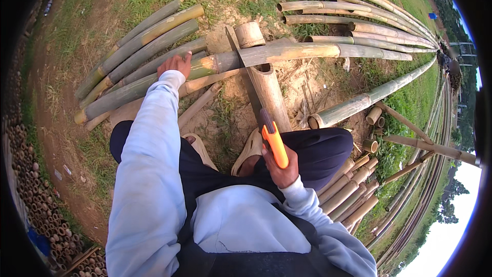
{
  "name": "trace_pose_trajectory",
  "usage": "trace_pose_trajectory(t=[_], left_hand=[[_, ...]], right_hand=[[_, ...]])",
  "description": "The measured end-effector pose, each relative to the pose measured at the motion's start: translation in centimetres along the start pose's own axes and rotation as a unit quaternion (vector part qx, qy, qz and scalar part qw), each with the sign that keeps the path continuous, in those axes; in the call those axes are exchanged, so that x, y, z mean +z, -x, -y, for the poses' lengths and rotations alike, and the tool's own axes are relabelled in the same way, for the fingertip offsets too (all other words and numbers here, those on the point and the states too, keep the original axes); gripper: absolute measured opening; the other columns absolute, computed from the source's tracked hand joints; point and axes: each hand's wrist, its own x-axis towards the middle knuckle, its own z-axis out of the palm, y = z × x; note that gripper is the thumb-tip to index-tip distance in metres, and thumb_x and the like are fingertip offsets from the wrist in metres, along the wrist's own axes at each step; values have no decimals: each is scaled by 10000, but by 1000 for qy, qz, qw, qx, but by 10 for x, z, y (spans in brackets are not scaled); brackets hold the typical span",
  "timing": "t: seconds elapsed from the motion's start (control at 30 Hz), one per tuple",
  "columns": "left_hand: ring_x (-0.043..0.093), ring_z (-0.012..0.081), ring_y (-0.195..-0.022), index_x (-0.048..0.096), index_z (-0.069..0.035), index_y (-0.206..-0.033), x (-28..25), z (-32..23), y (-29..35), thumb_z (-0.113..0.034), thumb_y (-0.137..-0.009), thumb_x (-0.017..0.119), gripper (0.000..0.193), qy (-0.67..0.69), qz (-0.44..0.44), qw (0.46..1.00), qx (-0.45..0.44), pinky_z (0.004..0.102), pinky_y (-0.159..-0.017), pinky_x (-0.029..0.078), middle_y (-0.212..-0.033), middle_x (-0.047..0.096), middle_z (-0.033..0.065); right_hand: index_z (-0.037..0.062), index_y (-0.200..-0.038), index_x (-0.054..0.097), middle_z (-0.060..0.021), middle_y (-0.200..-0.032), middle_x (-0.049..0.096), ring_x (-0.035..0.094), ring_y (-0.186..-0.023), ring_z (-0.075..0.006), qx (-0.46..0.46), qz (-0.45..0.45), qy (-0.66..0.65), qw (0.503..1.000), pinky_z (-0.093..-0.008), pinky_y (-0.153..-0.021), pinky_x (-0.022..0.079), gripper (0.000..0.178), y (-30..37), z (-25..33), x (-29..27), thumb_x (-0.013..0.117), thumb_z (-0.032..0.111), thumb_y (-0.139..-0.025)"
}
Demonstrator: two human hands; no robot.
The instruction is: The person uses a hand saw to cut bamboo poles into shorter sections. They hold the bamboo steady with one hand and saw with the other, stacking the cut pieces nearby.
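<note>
My right hand is wrapped round the orange handle of a hand saw. Its long dark blade reaches forward across a long bamboo pole, which lies crosswise in front of me. On that same pole, left of the blade, my left hand is closed over the top and presses it; some of its fingers are hidden. Beneath the pole by the blade is a thick bamboo piece, open end up toward the pole. A short, wide bamboo block sits just beyond the blade.
Several cut bamboo lengths lie at the left, and long poles fan out at the far right. One thick pole rests nearer on the right. Short cut pieces are piled beside my right knee. Sawdust and dirt surround the block.
</note>
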Motion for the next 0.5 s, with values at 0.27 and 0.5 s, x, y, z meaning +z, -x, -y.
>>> trace_pose_trajectory(t=[0.27, 0.5], left_hand=[[595, 388, -1247, 703, -54, -1217, 1, -3, -9, -673, -984, 329, 760, -11, 58, 998, 13, 491, -1066, 435, -1306, 644, 227], [584, 379, -1265, 700, -38, -1220, -4, 0, -7, -664, -986, 346, 756, -2, 31, 999, 13, 479, -1074, 430, -1328, 626, 240]], right_hand=[[-34, -909, 656, -125, -698, 622, 590, -620, -214, -110, -39, 37, 992, -360, -622, 476, 209, -70, -8, 14, 726, 162, -911], [-30, -948, 672, -119, -734, 642, 619, -676, -197, -62, -28, 14, 998, -348, -666, 500, 193, -70, -21, 20, 748, 141, -900]])
